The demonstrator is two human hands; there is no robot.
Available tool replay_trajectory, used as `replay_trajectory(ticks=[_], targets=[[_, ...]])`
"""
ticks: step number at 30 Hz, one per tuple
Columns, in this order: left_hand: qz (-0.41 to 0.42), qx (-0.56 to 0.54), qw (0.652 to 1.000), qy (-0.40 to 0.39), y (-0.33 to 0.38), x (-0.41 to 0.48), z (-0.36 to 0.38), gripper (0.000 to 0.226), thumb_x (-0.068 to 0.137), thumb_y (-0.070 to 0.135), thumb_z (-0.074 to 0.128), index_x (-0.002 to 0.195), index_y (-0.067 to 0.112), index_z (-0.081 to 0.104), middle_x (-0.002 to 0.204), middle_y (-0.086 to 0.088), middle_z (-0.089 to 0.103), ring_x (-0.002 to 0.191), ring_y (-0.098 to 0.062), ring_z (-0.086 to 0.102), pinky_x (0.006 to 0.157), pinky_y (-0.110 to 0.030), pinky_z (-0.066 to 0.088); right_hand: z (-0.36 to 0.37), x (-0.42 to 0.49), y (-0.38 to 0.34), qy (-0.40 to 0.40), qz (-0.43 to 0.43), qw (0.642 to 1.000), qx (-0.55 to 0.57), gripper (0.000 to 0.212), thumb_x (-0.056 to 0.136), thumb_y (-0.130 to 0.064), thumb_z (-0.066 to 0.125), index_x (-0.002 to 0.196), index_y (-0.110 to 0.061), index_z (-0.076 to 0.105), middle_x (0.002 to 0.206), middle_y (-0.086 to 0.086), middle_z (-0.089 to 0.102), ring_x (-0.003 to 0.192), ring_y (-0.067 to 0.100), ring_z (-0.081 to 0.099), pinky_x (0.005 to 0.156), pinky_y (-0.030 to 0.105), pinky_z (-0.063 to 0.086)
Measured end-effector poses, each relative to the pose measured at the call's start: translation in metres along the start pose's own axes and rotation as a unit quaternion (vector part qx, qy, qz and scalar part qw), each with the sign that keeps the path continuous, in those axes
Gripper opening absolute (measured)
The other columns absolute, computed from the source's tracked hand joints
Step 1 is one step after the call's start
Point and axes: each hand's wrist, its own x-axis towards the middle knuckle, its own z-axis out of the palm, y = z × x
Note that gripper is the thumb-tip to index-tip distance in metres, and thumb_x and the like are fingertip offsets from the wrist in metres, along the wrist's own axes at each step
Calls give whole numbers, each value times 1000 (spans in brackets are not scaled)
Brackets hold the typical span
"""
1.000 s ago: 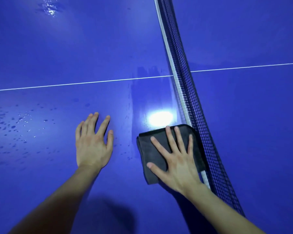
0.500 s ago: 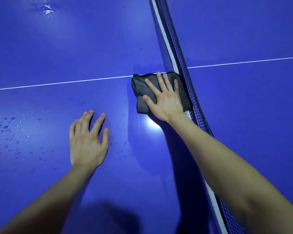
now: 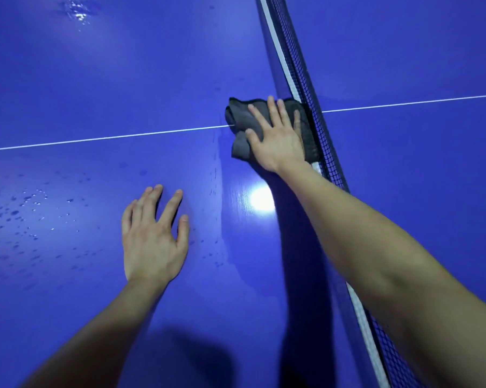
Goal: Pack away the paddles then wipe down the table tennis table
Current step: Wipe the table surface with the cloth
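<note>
Now the right hand [image 3: 275,138] presses flat, fingers straight, on the grey cloth [image 3: 240,123], bunched against the net [image 3: 300,68] over the white line [image 3: 96,139]. Left hand [image 3: 152,239] rests spread on the table [image 3: 96,65], apparently among droplets [image 3: 20,203].

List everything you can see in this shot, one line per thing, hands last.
table: one, blue, fills the view under everything else
net: one, dark mesh with a white top band, runs from top centre to bottom right across the table
line: one, white, crosses the table left to right and passes under the net
cloth: one, grey, bunched on the table against the net, over the line
water drops: many, clear, scattered over the left of the table
glare: one, white, on the wet table below the cloth
left hand: one, bare, flat on the table with fingers spread, left of the glare
right hand: one, bare, presses flat on the cloth beside the net
</note>
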Motion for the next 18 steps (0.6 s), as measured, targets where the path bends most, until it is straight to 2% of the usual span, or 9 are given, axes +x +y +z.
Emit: replay_trajectory(ticks=[2,4,8,10,12,15,18], targets=[[1,-2,1000,2,-1,0,1,51,108,42,42,153,24,56,162,-11,43,154,-31,35,125,-53,27,2,16,-1,-9,5,1000,-7,70,108,-64,20,174,-41,15,185,4,-1,170,23,-5,135,59,-7],[1,-1,1000,-2,-1,1,1,51,108,42,42,154,24,55,163,-11,42,154,-31,35,125,-53,26,3,-18,3,5,-22,1000,3,69,110,-62,22,175,-38,18,185,4,1,171,23,-3,136,59,-3],[-2,0,1000,-11,-2,-1,-1,52,109,44,40,154,24,54,164,-11,40,154,-31,33,126,-52,23,14,-192,14,24,-51,998,0,67,112,-56,34,175,-35,21,185,5,3,171,25,-2,135,63,5],[0,-1,1000,-12,-3,-1,-1,52,109,44,39,155,24,54,164,-11,39,153,-31,34,127,-51,23,10,-282,16,-4,-58,998,-2,69,112,-57,39,174,-35,21,184,6,1,171,27,-2,134,65,8],[-5,-3,1000,-14,-2,-1,-1,53,108,43,39,155,23,54,164,-12,39,153,-32,34,127,-50,21,5,-321,21,-41,-67,997,-8,72,110,-62,43,174,-36,22,184,8,0,171,28,-1,134,67,11],[-4,-7,1000,-9,0,0,-1,52,108,42,40,154,22,55,163,-12,40,153,-32,34,127,-51,22,4,-259,25,-32,-110,993,-26,74,109,-69,38,174,-38,22,184,10,2,171,28,-1,135,63,10],[0,-4,1000,-3,-2,1,1,51,108,41,42,154,22,56,162,-12,42,153,-32,36,125,-52,25,11,-123,3,12,-75,997,-35,72,108,-72,28,174,-42,21,184,9,6,171,28,1,135,62,2]])
